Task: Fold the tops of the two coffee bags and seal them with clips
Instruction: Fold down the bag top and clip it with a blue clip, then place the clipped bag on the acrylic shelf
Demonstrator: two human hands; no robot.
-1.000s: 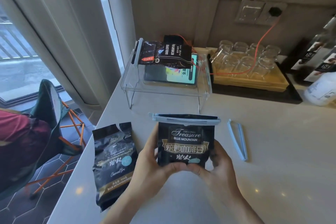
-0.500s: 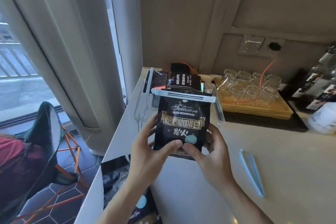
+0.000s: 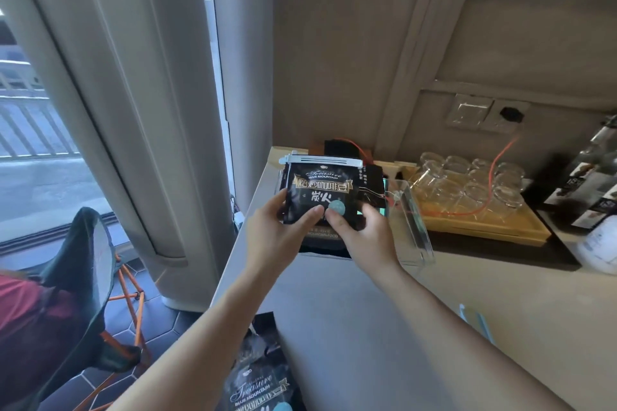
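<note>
A black coffee bag [image 3: 319,188] with gold lettering is held upright over the clear acrylic stand [image 3: 412,220] at the counter's far left. A white clip [image 3: 320,159] runs across its folded top. My left hand [image 3: 278,227] grips the bag's lower left, my right hand [image 3: 362,230] its lower right, thumbs on the front. A second black coffee bag [image 3: 260,374] lies flat at the counter's near edge, its top without a clip. A loose pale blue clip [image 3: 477,322] lies on the counter at the right, partly hidden behind my right forearm.
Other dark coffee packets [image 3: 369,185] lie on the acrylic stand behind the held bag. A wooden tray [image 3: 484,227] of upturned glasses stands to the right, an orange cable across it. Bottles [image 3: 597,177] stand far right. A folding chair [image 3: 83,277] and curtain are left of the counter.
Both hands have carried the clipped bag away from me and up to the acrylic stand. The view has tilted up, so the second bag and loose clip sit lower in frame.
</note>
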